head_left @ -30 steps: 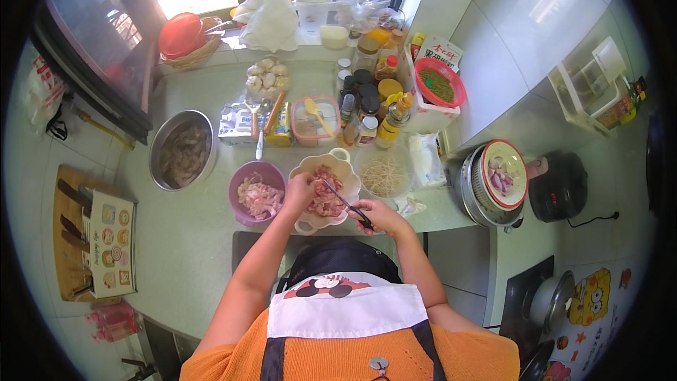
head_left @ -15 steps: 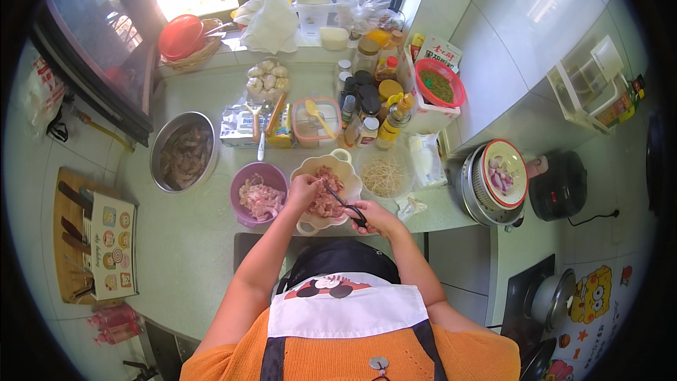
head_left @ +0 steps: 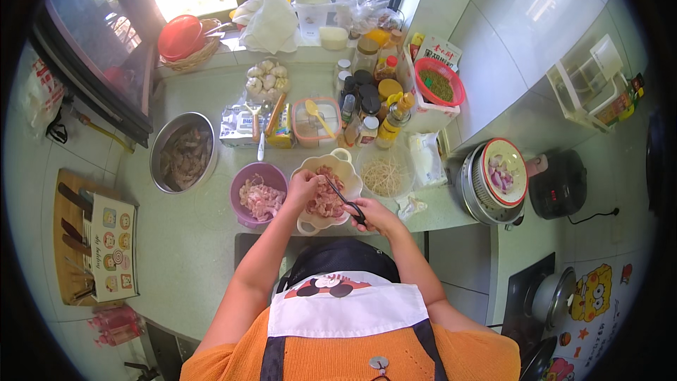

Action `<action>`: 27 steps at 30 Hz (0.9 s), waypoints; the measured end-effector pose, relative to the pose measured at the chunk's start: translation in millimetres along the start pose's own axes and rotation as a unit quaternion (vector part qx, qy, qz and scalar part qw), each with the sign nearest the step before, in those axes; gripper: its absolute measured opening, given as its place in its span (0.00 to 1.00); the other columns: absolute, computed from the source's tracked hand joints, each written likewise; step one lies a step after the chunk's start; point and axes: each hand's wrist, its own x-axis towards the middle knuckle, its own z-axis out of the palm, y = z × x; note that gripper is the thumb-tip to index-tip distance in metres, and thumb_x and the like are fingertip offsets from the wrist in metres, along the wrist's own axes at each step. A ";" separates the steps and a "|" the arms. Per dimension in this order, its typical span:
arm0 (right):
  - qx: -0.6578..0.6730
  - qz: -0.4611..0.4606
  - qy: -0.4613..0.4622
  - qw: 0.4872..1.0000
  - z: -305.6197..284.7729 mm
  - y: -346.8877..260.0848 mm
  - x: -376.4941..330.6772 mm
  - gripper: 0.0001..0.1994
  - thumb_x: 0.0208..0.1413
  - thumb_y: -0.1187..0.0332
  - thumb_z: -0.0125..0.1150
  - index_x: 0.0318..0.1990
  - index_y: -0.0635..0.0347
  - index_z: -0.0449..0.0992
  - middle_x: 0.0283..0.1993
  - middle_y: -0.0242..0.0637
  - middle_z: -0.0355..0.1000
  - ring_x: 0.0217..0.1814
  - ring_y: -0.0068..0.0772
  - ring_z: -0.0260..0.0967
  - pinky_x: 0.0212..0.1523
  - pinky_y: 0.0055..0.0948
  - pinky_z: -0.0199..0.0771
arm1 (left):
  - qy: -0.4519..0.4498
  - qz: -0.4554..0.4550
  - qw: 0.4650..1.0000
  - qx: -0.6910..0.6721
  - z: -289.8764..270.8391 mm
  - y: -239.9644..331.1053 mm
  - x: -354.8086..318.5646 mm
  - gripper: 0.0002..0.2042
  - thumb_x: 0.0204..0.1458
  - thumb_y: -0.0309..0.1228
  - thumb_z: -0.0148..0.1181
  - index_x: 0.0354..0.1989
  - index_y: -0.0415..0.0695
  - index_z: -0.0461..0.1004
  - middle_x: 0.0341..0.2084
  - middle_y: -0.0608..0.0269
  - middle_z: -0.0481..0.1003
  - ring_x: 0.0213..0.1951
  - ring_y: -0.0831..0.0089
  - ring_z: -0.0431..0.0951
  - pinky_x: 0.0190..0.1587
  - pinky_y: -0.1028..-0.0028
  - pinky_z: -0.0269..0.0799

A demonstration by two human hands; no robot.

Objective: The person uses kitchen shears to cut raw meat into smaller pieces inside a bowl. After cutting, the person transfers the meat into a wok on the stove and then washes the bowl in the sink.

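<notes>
A cream bowl with two handles (head_left: pixel 354 187) stands before me at the counter's front, with cut pieces of raw meat (head_left: pixel 326 201) in it. Over its left side is my left hand (head_left: pixel 305 189), fingers pinched together on what looks like a piece of meat, mostly hidden by the fingers. In my right hand (head_left: pixel 374 216) are black-handled scissors (head_left: pixel 345 201), whose blades reach over the bowl toward my left fingertips. A purple bowl (head_left: pixel 240 216) with more pale raw meat (head_left: pixel 262 200) sits just left of the cream one.
A steel bowl of shrimp (head_left: pixel 185 159) stands at the left. Behind are garlic bulbs (head_left: pixel 266 79), a lidded container with a yellow spoon (head_left: pixel 310 114) and several bottles (head_left: pixel 367 102). On the right are a bowl of bean sprouts (head_left: pixel 384 173) and stacked colanders with cut onion (head_left: pixel 501 173).
Both hands stay over the cream bowl. My right hand and the scissors have shifted only slightly, and the left hand a touch upward.
</notes>
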 end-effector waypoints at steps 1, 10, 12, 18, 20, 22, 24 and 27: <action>0.002 0.004 0.000 1.000 0.7 0.6 2.9 0.18 0.51 0.53 0.60 0.41 0.57 0.70 0.19 0.28 0.68 0.11 0.14 0.60 0.07 0.13 0.43 | 0.001 0.006 1.000 -0.010 -2.2 3.5 -1.1 0.12 0.47 0.35 0.60 0.26 0.36 0.72 0.17 0.64 0.72 0.20 0.77 0.71 0.22 0.75 0.68; -0.022 0.023 0.036 0.999 -0.9 -0.6 9.5 0.16 0.52 0.55 0.58 0.40 0.56 0.69 0.20 0.28 0.69 0.11 0.14 0.60 0.08 0.13 0.45 | -0.044 -0.025 0.978 -0.200 -33.8 18.7 -18.6 0.07 0.50 0.30 0.53 0.32 0.39 0.71 0.23 0.64 0.72 0.24 0.77 0.73 0.26 0.78 0.71; -0.014 0.020 0.042 0.999 -2.5 1.6 11.2 0.16 0.52 0.55 0.58 0.40 0.56 0.69 0.20 0.28 0.69 0.11 0.14 0.60 0.08 0.13 0.45 | -0.053 -0.042 0.967 -0.245 -38.4 18.7 -22.8 0.06 0.50 0.30 0.51 0.32 0.40 0.70 0.24 0.64 0.72 0.25 0.75 0.73 0.27 0.77 0.72; -0.006 0.007 0.030 1.000 -5.0 0.0 7.1 0.16 0.52 0.54 0.59 0.40 0.55 0.69 0.20 0.28 0.68 0.11 0.14 0.60 0.08 0.13 0.45 | -0.051 -0.063 0.944 -0.319 -40.3 10.9 -22.2 0.04 0.50 0.29 0.49 0.31 0.42 0.68 0.29 0.62 0.73 0.29 0.73 0.74 0.31 0.75 0.73; -0.017 0.005 0.028 0.999 -4.7 -0.9 3.8 0.16 0.52 0.55 0.59 0.40 0.55 0.69 0.20 0.28 0.68 0.12 0.14 0.60 0.09 0.13 0.46 | -0.059 -0.072 0.947 -0.308 -41.2 12.9 -20.6 0.03 0.51 0.28 0.49 0.32 0.43 0.67 0.30 0.60 0.73 0.32 0.72 0.75 0.33 0.74 0.74; -0.035 0.002 0.022 0.999 -3.9 -0.8 2.1 0.16 0.52 0.55 0.59 0.41 0.54 0.69 0.20 0.28 0.68 0.12 0.14 0.60 0.09 0.13 0.47 | -0.050 -0.075 0.947 -0.308 -39.9 17.2 -21.9 0.04 0.50 0.29 0.49 0.32 0.43 0.68 0.31 0.61 0.73 0.32 0.71 0.74 0.35 0.72 0.72; -0.031 0.005 0.016 0.999 -3.1 -1.3 -1.5 0.16 0.52 0.55 0.59 0.41 0.54 0.69 0.20 0.28 0.68 0.12 0.14 0.60 0.09 0.12 0.47 | -0.052 -0.082 0.946 -0.310 -38.9 22.0 -22.4 0.05 0.50 0.30 0.49 0.33 0.43 0.68 0.31 0.62 0.72 0.33 0.70 0.74 0.37 0.71 0.70; -0.015 0.006 0.012 1.000 -2.6 -3.1 -6.0 0.15 0.52 0.55 0.59 0.41 0.54 0.69 0.20 0.27 0.68 0.12 0.14 0.60 0.10 0.12 0.47 | -0.074 -0.094 0.934 -0.336 -37.2 23.1 -18.2 0.07 0.50 0.31 0.49 0.35 0.43 0.67 0.32 0.62 0.71 0.35 0.70 0.73 0.40 0.70 0.69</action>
